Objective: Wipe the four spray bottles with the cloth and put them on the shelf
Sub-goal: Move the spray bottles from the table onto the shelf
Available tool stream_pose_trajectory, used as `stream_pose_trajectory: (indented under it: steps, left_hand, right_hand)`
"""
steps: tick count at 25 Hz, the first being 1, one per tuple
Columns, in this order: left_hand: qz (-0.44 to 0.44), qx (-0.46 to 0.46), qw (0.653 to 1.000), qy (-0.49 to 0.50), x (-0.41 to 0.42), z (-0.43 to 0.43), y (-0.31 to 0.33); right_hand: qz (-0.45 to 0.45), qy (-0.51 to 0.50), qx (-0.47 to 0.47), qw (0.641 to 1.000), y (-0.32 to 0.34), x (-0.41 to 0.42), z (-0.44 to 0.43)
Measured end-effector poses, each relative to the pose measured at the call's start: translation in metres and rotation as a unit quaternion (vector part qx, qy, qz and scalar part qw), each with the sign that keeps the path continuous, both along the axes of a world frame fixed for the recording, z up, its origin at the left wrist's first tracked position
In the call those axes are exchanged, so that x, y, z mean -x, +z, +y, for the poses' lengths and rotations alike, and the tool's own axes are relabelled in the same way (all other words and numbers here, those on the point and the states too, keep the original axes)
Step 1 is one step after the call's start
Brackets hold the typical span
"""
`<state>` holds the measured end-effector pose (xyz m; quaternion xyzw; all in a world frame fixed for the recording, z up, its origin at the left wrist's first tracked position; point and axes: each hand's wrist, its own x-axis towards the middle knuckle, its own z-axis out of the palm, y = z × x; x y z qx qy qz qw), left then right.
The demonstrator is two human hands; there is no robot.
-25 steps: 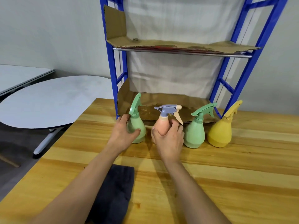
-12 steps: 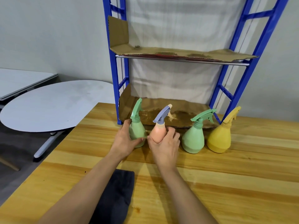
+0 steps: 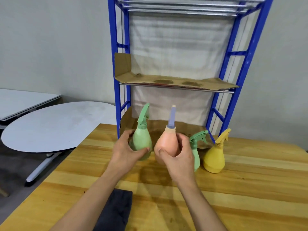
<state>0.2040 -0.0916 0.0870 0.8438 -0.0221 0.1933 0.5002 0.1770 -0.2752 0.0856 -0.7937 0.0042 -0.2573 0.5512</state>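
Note:
My left hand [image 3: 125, 151] grips a light green spray bottle [image 3: 142, 139], held above the wooden table [image 3: 250, 189]. My right hand [image 3: 179, 157] grips a peach spray bottle [image 3: 167, 144] with a lilac nozzle, also lifted. A second green bottle [image 3: 196, 152] stands on the table, partly hidden behind my right hand. A yellow bottle [image 3: 215, 157] stands to its right. A dark cloth [image 3: 115, 210] lies on the table under my left forearm. The blue shelf rack [image 3: 240, 64] stands behind the bottles, its middle shelf [image 3: 175, 81] and bottom level lined with cardboard.
A round grey table [image 3: 55, 124] stands to the left, lower than the wooden table. Another grey tabletop [image 3: 21, 100] sits at the far left. A white sheet hangs behind the rack. Bare metal bars form the rack's top shelf [image 3: 183, 7].
Both hands have lifted their bottles off the table and up toward the rack. The peach bottle's nozzle has turned away from me. My head has tilted up, so more of the rack shows.

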Motion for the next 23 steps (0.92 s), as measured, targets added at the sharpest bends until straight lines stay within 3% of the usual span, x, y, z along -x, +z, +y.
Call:
stream_pose_trajectory:
  steps: [14,23]
  left_hand:
    - [-0.16,-0.014,0.986,-0.048,-0.036,-0.066,0.199]
    - [-0.116,-0.054,0.992,-0.004,-0.139,-0.078,0.232]
  right_hand:
    - [-0.111,0.011,-0.005,0.994,0.201,-0.052,-0.079]
    - [-0.069,-0.017,0.058,0.996,0.235,-0.159,-0.102]
